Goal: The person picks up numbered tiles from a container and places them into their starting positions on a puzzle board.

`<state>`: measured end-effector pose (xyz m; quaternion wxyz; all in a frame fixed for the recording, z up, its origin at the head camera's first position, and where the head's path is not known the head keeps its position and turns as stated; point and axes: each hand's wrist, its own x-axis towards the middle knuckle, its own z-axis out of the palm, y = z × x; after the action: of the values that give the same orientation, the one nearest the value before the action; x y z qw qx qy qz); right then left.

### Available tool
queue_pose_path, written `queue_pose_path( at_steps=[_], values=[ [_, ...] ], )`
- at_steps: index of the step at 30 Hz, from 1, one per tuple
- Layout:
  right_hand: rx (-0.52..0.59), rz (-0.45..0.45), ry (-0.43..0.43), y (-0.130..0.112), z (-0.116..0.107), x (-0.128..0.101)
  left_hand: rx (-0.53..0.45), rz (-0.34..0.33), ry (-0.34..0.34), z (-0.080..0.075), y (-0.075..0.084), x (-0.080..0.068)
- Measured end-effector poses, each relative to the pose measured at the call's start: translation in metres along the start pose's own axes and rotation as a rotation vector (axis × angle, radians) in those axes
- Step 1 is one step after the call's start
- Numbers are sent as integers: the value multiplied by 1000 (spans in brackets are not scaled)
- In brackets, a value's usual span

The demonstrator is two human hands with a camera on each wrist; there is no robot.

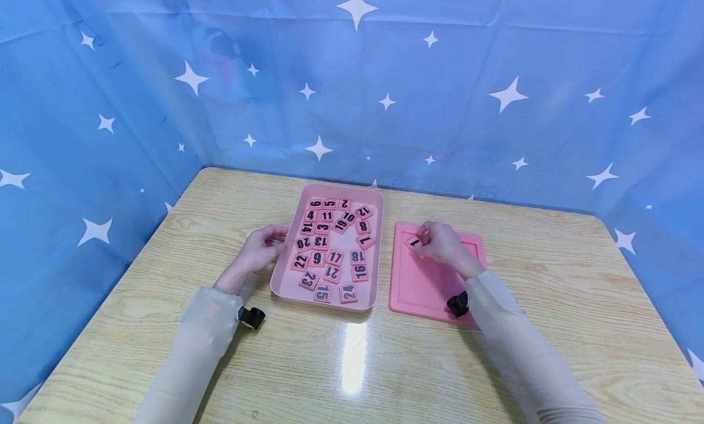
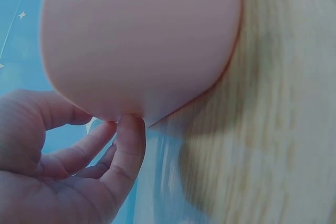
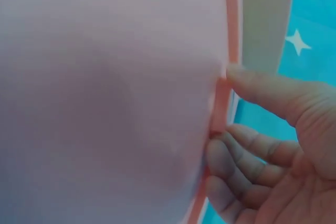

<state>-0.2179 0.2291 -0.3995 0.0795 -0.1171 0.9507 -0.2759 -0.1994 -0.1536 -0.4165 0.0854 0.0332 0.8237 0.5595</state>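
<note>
A shallow pink tray (image 1: pixel 277 283) holds many loose number tiles, among them the 19 (image 1: pixel 341 225), the 17 (image 1: pixel 334 257) and the 24 (image 1: pixel 348 293). My left hand (image 1: pixel 257 253) grips the tray at its left side. In the left wrist view, curved fingertips (image 2: pixel 131 129) meet the tray wall (image 2: pixel 142 35). To the right lies a square pink frame board (image 1: pixel 426 277) with a raised border. At its upper left corner my right hand (image 1: pixel 442 244) pinches a tile marked 1 (image 1: pixel 414 242). That tile shows edge-on between thumb and fingers in the right wrist view.
Both objects lie on a light wooden table (image 1: pixel 181 228), the tray left of the board with a narrow gap between. Blue cloth (image 1: pixel 440 131) with white stars hangs behind and along the sides. Black bands (image 1: pixel 252 318) sit under both wrists.
</note>
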Motion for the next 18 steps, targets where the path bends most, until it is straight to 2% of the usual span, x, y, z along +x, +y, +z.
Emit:
queue_pose_path(
  at_steps=[8, 18],
  values=[
    [-33, -23, -91, -5, -8, 0, 12, 1, 3, 1, -1, 1],
    [-18, 66, -73, -7, -7, 4, 7, 6, 6, 0, 0, 0]
  ],
)
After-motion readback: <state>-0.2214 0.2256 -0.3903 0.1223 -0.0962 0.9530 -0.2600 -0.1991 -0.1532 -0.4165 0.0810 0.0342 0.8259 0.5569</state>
